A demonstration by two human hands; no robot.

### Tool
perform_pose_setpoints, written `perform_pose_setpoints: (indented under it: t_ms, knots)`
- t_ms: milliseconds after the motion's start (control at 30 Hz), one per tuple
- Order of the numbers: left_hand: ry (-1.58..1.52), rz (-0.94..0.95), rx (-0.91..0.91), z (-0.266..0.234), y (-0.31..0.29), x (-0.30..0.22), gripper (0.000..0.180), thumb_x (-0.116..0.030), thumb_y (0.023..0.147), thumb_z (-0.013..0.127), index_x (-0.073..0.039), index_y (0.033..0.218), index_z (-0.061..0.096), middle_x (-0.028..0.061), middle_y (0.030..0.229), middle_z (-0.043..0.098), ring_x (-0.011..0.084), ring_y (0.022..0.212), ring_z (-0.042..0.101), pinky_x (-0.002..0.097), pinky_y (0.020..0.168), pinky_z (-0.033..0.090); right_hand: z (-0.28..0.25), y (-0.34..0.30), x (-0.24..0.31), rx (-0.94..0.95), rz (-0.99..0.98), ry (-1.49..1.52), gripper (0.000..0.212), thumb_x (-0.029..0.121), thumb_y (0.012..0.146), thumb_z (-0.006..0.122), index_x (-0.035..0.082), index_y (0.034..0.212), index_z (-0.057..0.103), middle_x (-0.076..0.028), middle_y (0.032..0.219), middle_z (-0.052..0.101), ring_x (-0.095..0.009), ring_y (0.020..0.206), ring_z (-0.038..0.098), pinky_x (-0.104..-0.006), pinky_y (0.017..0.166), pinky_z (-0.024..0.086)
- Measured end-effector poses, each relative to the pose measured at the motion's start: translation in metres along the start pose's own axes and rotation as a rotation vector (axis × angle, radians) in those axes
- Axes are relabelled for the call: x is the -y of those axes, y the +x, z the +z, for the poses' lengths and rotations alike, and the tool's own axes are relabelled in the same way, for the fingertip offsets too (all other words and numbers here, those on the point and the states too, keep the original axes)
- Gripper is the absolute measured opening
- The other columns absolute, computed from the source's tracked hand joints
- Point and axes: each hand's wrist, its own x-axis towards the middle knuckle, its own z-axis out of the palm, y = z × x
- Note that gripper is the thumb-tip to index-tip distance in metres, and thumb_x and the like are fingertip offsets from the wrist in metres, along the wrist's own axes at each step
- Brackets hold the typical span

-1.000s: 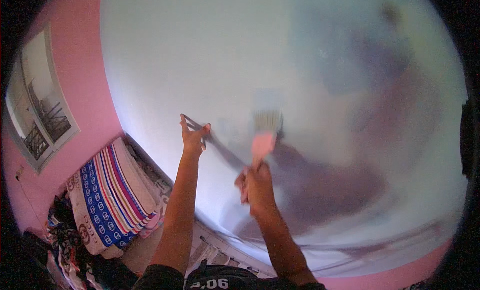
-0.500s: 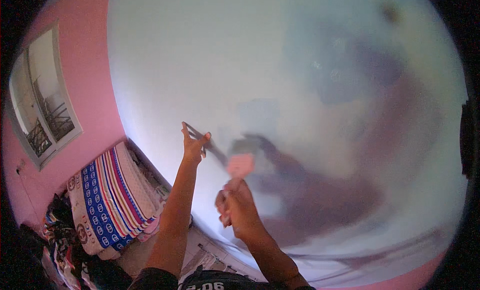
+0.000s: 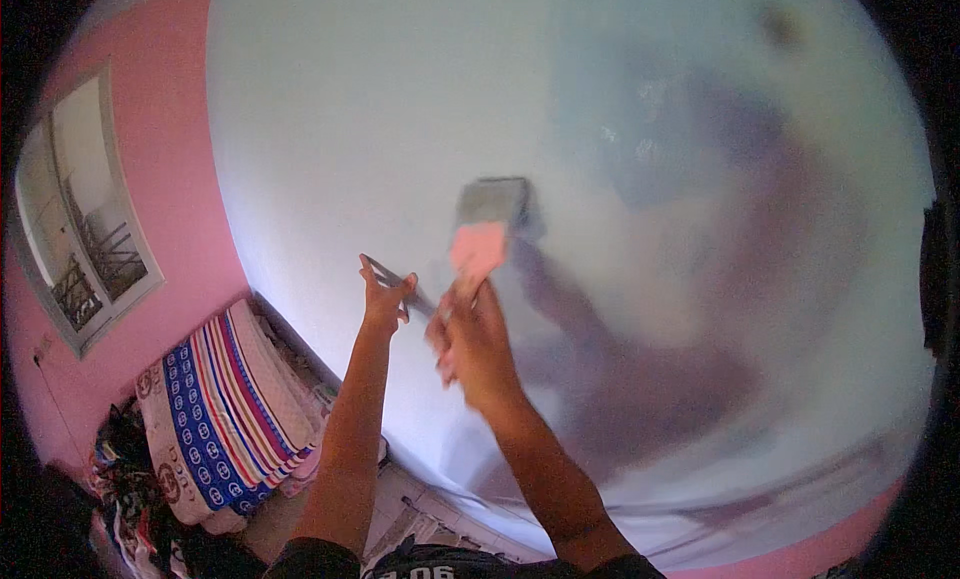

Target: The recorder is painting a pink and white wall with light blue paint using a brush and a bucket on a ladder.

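Observation:
My right hand (image 3: 470, 334) is closed round the handle of a putty knife with a pink lower part and a wide grey blade (image 3: 495, 201). The blade is up against the pale wall (image 3: 330, 129), slightly blurred. Lower and to the left, my left hand (image 3: 384, 297) is raised with its thumb and fingers spread along a thin grey flat blade (image 3: 420, 302), seen nearly edge-on. The far end of that blade passes behind my right hand, and its handle is hidden.
Smooth darker patches (image 3: 640, 129) mark the wall at upper right, and my shadow falls across it. On the left are a pink wall (image 3: 170, 129), a window (image 3: 95, 199), folded striped bedding (image 3: 235, 399) and a heap of dark cloth (image 3: 130, 479).
My right hand has moved up with the putty knife, whose blade is now higher on the wall. My left hand has stayed almost in place.

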Motion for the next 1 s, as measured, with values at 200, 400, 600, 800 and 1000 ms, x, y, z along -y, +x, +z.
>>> perform_pose_setpoints:
  t_ms: [200, 400, 600, 800, 1000]
  knots:
    - [0.128, 0.053, -0.058, -0.005, -0.004, -0.005, 0.127, -0.018, 0.068, 0.083, -0.019, 0.146, -0.017, 0.0238, 0.147, 0.013, 0.0292, 0.090, 0.058, 0.0273, 0.029, 0.039, -0.014, -0.027, -0.003, -0.057, 0.322, 0.105, 0.011, 0.020, 0.094, 0.045, 0.012, 0.097, 0.038, 0.000, 0.058, 0.041, -0.006, 0.037, 0.030, -0.0225, 0.031, 0.027]
    - [-0.016, 0.096, 0.041, 0.002, -0.010, -0.003, 0.121, -0.017, 0.069, 0.082, -0.020, 0.147, -0.011, 0.0224, 0.124, 0.040, 0.0289, 0.085, 0.057, 0.0289, 0.030, 0.040, -0.011, 0.032, 0.004, -0.019, 0.075, -0.021, 0.015, 0.019, 0.092, 0.046, 0.009, 0.102, 0.041, -0.002, 0.056, 0.045, -0.008, 0.035, 0.035, -0.0241, 0.029, 0.029]
    - [0.097, 0.059, -0.041, -0.008, -0.014, -0.010, 0.117, -0.016, 0.070, 0.081, -0.020, 0.147, -0.008, 0.0195, 0.115, 0.046, 0.0293, 0.080, 0.057, 0.0325, 0.032, 0.042, 0.001, -0.020, -0.021, -0.040, 0.197, 0.077, 0.027, 0.012, 0.090, 0.049, 0.008, 0.116, 0.041, -0.003, 0.061, 0.046, -0.008, 0.038, 0.038, -0.0235, 0.028, 0.029]
    - [0.036, 0.007, 0.044, 0.002, -0.008, -0.007, 0.121, -0.017, 0.068, 0.083, -0.018, 0.145, -0.010, 0.0214, 0.118, 0.046, 0.0315, 0.086, 0.057, 0.0335, 0.033, 0.045, -0.023, 0.043, -0.004, -0.062, -0.300, -0.186, 0.017, 0.023, 0.095, 0.051, 0.009, 0.105, 0.050, 0.000, 0.056, 0.044, -0.006, 0.041, 0.038, -0.0220, 0.033, 0.028]
    - [0.066, 0.020, -0.032, -0.009, -0.008, -0.010, 0.119, -0.017, 0.068, 0.083, -0.021, 0.146, -0.008, 0.0206, 0.125, 0.042, 0.0329, 0.097, 0.054, 0.0361, 0.037, 0.048, -0.016, -0.016, -0.002, -0.023, 0.209, 0.001, 0.026, 0.031, 0.094, 0.054, 0.006, 0.085, 0.055, 0.000, 0.052, 0.044, -0.006, 0.035, 0.032, -0.0222, 0.031, 0.027]
